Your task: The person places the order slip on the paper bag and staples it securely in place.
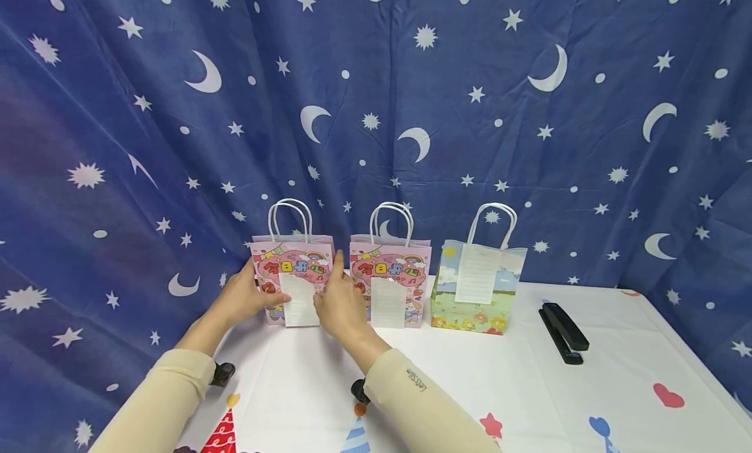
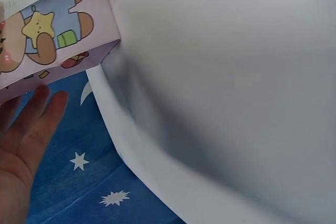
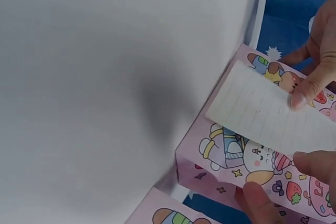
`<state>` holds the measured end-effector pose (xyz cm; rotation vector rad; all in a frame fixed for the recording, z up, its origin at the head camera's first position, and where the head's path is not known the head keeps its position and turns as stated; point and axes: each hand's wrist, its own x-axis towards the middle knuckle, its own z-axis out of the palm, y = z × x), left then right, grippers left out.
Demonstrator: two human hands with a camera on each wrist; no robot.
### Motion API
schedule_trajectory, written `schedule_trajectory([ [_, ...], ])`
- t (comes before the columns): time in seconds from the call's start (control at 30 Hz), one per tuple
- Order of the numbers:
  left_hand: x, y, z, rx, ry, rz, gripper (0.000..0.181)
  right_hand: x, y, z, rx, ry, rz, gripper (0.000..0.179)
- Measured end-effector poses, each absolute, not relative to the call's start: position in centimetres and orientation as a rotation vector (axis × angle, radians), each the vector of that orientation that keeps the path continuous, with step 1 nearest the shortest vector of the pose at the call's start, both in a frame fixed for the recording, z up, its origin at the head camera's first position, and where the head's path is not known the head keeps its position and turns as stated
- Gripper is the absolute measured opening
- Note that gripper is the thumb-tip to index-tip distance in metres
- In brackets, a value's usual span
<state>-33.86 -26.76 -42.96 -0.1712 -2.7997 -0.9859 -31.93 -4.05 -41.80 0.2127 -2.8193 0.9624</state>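
Observation:
A pink cartoon paper gift bag [image 1: 267,296] with white handles stands upright at the left, a lined white paper slip [image 1: 301,301] on its front. My left hand [image 1: 239,297] holds this bag at its left edge, thumb on the front and other fingers at the side. Against its right edge, my right hand [image 1: 343,309] holds it too, index finger pointing up along the side and thumb near the slip's edge. In the right wrist view both thumbs press on the front, around the slip [image 3: 262,108]. The bag's back is hidden.
Just right stands a second pink gift bag [image 1: 416,303] with a slip, then a blue-and-green landscape gift bag [image 1: 446,312] with a lined slip. A black stapler [image 1: 564,332] lies farther right on the white tablecloth [image 1: 470,381]. A blue star-and-moon curtain [image 1: 376,94] hangs behind.

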Motion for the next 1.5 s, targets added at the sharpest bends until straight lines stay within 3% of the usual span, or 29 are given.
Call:
schedule_trajectory([
  [0.97,-33.4,-27.1,-42.9,-0.235,-2.824,-1.067,0.109,-31.5,-3.4,-41.9,0.246,-2.812,0.947,0.104],
  [1.5,-29.6,-29.0,-41.3,-0.159,-2.800,-0.891,0.111,-29.7,-1.9,-41.4,0.449,-2.728,0.889,0.095],
])
